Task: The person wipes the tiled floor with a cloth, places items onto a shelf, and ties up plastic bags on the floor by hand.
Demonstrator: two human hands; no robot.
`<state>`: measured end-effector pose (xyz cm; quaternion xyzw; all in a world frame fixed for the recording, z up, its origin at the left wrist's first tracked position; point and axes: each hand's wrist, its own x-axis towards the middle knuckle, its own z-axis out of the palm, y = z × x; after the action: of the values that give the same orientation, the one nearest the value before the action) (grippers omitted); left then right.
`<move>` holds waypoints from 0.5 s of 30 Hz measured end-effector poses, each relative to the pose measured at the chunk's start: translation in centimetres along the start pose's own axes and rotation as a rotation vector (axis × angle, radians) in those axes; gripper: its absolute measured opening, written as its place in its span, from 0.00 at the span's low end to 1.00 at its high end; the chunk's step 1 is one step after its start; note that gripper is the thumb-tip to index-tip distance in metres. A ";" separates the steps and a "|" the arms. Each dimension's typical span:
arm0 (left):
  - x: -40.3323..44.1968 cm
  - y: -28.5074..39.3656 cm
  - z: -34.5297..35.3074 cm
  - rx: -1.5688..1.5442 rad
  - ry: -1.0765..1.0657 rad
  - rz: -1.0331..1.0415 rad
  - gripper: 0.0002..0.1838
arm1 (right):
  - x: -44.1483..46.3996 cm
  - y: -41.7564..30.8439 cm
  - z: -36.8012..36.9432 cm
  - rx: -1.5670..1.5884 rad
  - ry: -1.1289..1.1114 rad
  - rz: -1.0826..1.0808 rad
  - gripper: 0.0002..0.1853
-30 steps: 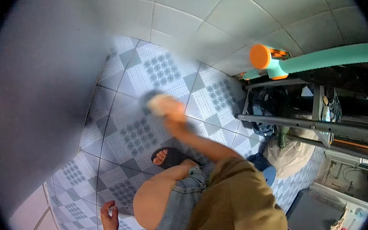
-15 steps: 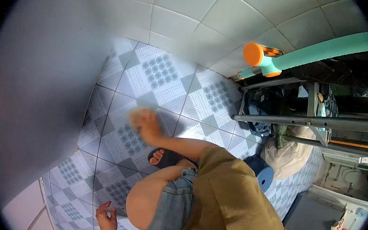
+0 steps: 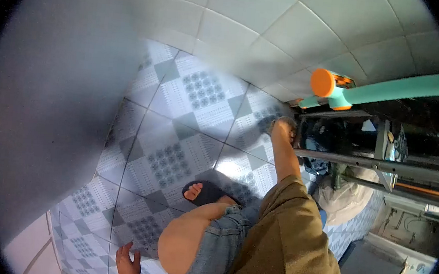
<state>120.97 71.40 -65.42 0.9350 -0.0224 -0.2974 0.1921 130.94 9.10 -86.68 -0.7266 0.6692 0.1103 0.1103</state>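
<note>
A person in an olive-brown short-sleeved top (image 3: pixel 294 232) and faded blue denim shorts (image 3: pixel 215 246) bends over a floor of pale blue-and-white patterned square tiles (image 3: pixel 199 125), the right arm extended toward a grey tubular metal rack (image 3: pixel 363 161). The right hand (image 3: pixel 283 128) is low over the tiles, just beside the rack's near end; its fingers are blurred and in shadow, and how far they are open, or whether they grip anything, cannot be told.

The left hand (image 3: pixel 128 267) hangs near a bent bare knee (image 3: pixel 181 246), its fingers loosely curled and its thumb apart, with nothing visible in its grasp. A foot in a dark open-toed sandal (image 3: pixel 212 192) rests on the tiles between the two hands.

Above the rack runs a mint-green tube with a round orange cap (image 3: pixel 401 93), near a pale tiled wall (image 3: pixel 272 16). A beige cloth-like bundle (image 3: pixel 347 203) lies beneath the rack.
</note>
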 end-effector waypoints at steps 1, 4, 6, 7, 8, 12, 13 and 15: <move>0.1 0.9 -0.5 0.020 -0.042 -0.081 0.16 | -0.4 -1.2 0.1 -0.065 -0.028 0.008 0.27; -0.2 -1.4 0.9 0.013 0.021 -0.028 0.17 | -3.7 -7.6 1.3 -0.061 0.085 -0.315 0.30; 0.1 -0.7 0.8 0.041 0.015 -0.022 0.18 | -6.4 -13.1 6.9 0.041 0.255 -0.393 0.31; 0.4 -0.3 0.7 0.071 0.011 -0.002 0.19 | -10.2 -15.4 7.5 0.012 0.293 -0.581 0.28; 0.6 0.1 0.7 0.069 0.014 -0.011 0.19 | -12.9 -17.7 11.2 0.137 0.410 -0.682 0.29; 0.9 0.5 0.6 0.074 0.016 -0.015 0.19 | -28.5 -18.9 15.8 0.253 0.107 -1.253 0.23; 1.0 0.3 0.5 0.057 0.004 -0.013 0.19 | -31.6 -18.3 14.1 0.333 -0.042 -1.394 0.23; 0.3 -0.8 0.9 0.075 0.015 -0.007 0.19 | -32.2 -19.0 12.4 0.419 -0.097 -1.686 0.21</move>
<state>120.72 71.80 -66.55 0.9437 -0.0287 -0.2902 0.1559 147.12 44.99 -88.35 -0.9391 -0.0911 -0.1027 0.3150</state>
